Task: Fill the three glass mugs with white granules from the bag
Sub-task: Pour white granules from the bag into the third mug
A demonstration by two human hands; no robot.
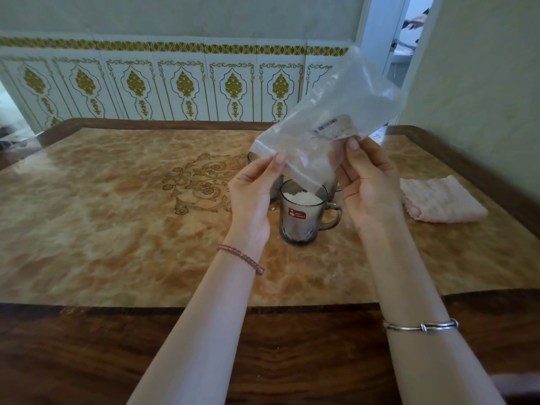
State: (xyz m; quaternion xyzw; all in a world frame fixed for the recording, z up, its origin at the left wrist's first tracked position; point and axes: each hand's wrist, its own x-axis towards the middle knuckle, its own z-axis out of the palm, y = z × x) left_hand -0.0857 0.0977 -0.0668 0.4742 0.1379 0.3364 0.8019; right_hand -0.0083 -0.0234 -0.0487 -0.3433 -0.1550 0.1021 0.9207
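Note:
A clear plastic bag (pixel 330 121) with white granules is tilted mouth-down over a smoky glass mug (pixel 301 220). This near mug has a red label, its handle points right, and white granules reach almost to its rim. My left hand (pixel 254 194) pinches the bag's lower left edge. My right hand (pixel 368 182) pinches the bag near its barcode label. Two more glass mugs stand behind: one (pixel 254 157) is mostly hidden by my left hand and the bag, the other (pixel 333 187) shows only a sliver beside my right hand.
A folded pink cloth (pixel 441 200) lies on the table (pixel 117 229) to the right. A few spilled granules lie around the near mug. A tiled wall runs behind the table, and a doorway opens at the back right.

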